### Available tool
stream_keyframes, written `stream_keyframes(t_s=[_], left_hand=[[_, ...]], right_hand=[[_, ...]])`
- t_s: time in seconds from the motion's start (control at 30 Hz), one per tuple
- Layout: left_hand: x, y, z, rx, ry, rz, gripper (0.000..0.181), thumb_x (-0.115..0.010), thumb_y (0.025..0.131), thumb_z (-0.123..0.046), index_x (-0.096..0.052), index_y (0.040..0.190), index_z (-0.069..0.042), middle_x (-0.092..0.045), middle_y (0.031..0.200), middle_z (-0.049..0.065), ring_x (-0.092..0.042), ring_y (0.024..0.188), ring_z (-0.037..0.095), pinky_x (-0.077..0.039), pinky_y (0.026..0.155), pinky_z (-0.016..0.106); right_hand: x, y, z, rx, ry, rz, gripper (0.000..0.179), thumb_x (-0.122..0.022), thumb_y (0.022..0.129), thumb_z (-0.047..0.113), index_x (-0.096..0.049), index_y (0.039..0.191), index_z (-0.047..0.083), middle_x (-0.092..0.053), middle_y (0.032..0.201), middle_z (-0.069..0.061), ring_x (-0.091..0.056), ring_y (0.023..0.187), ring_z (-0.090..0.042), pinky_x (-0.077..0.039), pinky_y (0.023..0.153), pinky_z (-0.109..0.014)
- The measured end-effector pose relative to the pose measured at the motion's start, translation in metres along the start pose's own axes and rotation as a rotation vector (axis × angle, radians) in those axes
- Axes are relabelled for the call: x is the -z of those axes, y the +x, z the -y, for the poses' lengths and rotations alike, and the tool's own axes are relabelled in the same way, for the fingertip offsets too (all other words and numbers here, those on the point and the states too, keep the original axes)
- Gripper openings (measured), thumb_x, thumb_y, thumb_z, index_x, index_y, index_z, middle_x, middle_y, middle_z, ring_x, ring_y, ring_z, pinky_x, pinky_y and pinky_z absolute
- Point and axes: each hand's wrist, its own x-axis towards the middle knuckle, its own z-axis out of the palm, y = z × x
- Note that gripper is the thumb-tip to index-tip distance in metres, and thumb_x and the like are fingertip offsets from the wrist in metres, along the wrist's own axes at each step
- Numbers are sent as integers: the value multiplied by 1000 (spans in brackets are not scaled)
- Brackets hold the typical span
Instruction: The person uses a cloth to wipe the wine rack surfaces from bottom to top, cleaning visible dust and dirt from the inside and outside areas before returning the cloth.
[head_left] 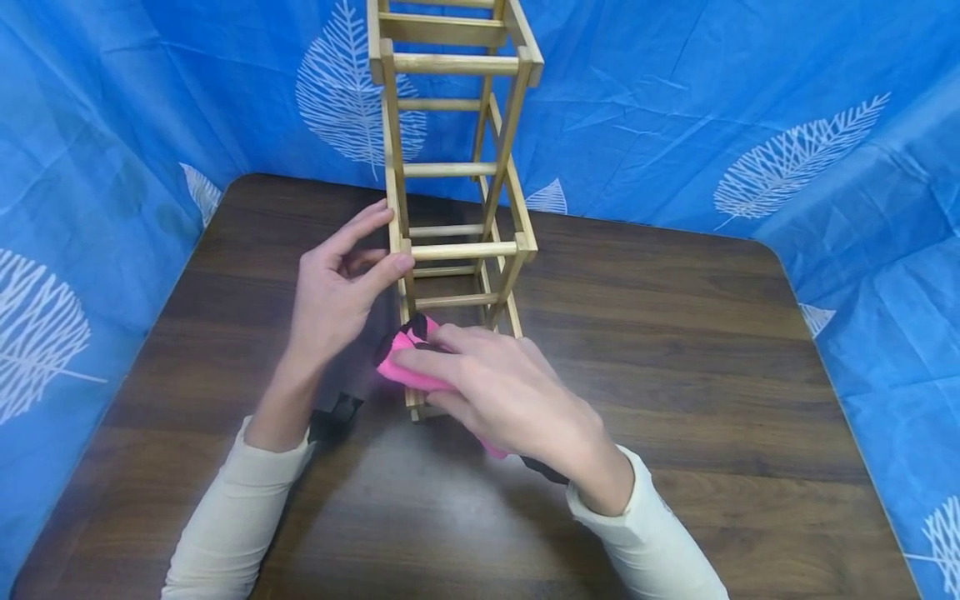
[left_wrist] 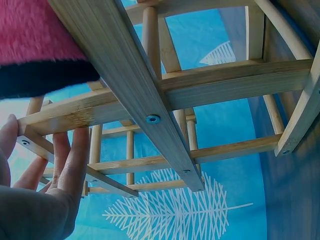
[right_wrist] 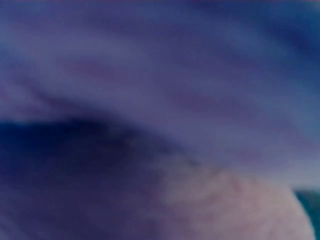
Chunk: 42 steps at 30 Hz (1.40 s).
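Observation:
A tall, light wooden rack (head_left: 465,251) with several tiers of rails stands upright on the table. My left hand (head_left: 330,287) grips its left side at mid-height, thumb in front and fingers along the side rail. The left wrist view shows those fingers (left_wrist: 77,155) around a rail end. Lower down, my right hand (head_left: 510,387) holds a pink cloth (head_left: 405,371) with dark edging against the rack's lower front. Part of the cloth (left_wrist: 40,32) also hangs at upper left in the left wrist view. Only blur and some skin show in the right wrist view.
The dark wood-grain table (head_left: 675,358) lies under the rack. A blue curtain (head_left: 637,100) with white leaf prints surrounds its back and sides. A black strap (head_left: 345,408) hangs by the left wrist.

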Motion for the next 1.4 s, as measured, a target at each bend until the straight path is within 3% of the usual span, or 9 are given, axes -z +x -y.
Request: stream_keyframes(t_s=[0.13, 0.27, 0.37, 0.47, 0.67, 0.93, 1.13, 1.23, 1.4], left_hand=[[0, 0, 1, 3, 6, -7, 49, -76, 86, -2, -62, 133, -4, -56, 138, -8, -67, 99, 19, -54, 87, 27], [0, 0, 2, 6, 7, -8, 48, -76, 85, -3, -63, 132, -5, -57, 138, -8, -67, 102, 20, -53, 88, 28], [0, 1, 2, 6, 5, -8, 48, -77, 85, -3, -63, 132, -5, -57, 138, -9, -66, 102, 20, -53, 88, 29], [0, 1, 1, 1, 4, -12, 48, -77, 85, -3, -64, 131, -4, -57, 137, -8, -66, 102, 18, -54, 88, 29], [0, 1, 1, -3, 10, -18, 48, -76, 85, -2, -64, 131, -4, -58, 137, -7, -66, 99, 18, -53, 89, 28], [-1, 1, 0, 5, 8, -11, 47, -75, 86, -1, -64, 131, -5, -57, 139, -3, -67, 99, 18, -53, 88, 29], [-2, 3, 0, 9, -22, -10, 46, -75, 86, 0, -64, 130, -4, -58, 138, -4, -69, 94, 18, -55, 83, 26], [-2, 3, 0, 1, -18, -14, 47, -76, 85, 0, -64, 130, -4, -58, 137, -5, -68, 95, 18, -54, 85, 27], [-2, 1, 1, 0, -23, -26, 47, -75, 85, 2, -64, 130, -3, -58, 136, -6, -67, 95, 19, -54, 86, 27]], right_hand=[[6, -8, -2, -1, -12, 53, 48, -72, 91, 25, -59, 136, 38, -60, 128, 4, -62, 99, -12, -44, 48, -28], [10, -19, -4, -20, -21, 60, 54, -73, 90, 21, -56, 139, 36, -57, 139, 0, -62, 110, -18, -47, 51, -31], [10, -28, -8, -50, -12, -10, 52, -75, 89, 19, -59, 138, 31, -60, 136, -2, -64, 107, -22, -50, 54, -33], [7, -36, -15, -71, 23, -135, 50, -76, 87, 14, -62, 135, 23, -64, 127, -3, -65, 97, -23, -54, 63, -36], [2, -45, -28, -142, 122, -312, 56, -78, 82, 3, -63, 135, 16, -66, 118, -4, -65, 98, -18, -56, 74, -39], [6, -58, -33, -222, 62, -312, 56, -78, 79, 4, -64, 132, 14, -68, 112, -4, -65, 89, -17, -53, 63, -35], [17, -71, -46, -284, 24, -413, 56, -79, 78, 2, -65, 131, 11, -69, 112, -5, -65, 85, -19, -52, 62, -37], [21, -74, -60, -264, 5, -433, 56, -78, 79, -2, -65, 131, 11, -69, 115, -6, -66, 90, -21, -53, 67, -41], [13, -70, -84, -207, 26, -385, 55, -76, 80, -5, -65, 131, 11, -67, 117, -6, -65, 95, -21, -53, 70, -41]])
